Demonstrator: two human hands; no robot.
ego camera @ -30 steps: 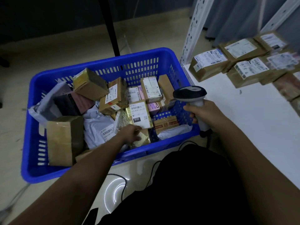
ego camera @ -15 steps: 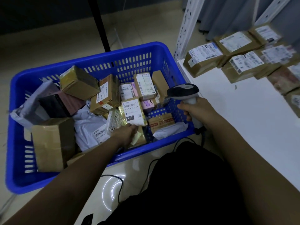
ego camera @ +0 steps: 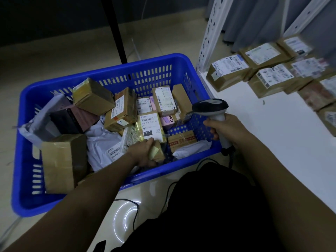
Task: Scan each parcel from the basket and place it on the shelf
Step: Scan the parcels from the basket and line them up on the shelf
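A parcel sorting room: labelled boxes on a white metal shelf (ego camera: pixel 272 128) (slotted uprights), blue basket (ego camera: pixel 27 179) of parcels.

The parcels on the shelf (ego camera: pixel 283 135) beside the basket (ego camera: pixel 23 179) are motion-blurred, their labels unreadable, and the rightmost are cut by the frame edge. Inside the basket, the left hand (ego camera: pixel 143 153) hides the held parcel's (ego camera: pixel 151 131) near end.

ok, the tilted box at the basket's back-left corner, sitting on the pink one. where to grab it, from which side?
Judging from this view: take the tilted box from above, across its two long side faces. It sits highest in the blue basket, propped on the pink box, so its top and sides look free. The far end is close to the basket wall, and the labelled box crowds its right end, so avoid an endwise grip.
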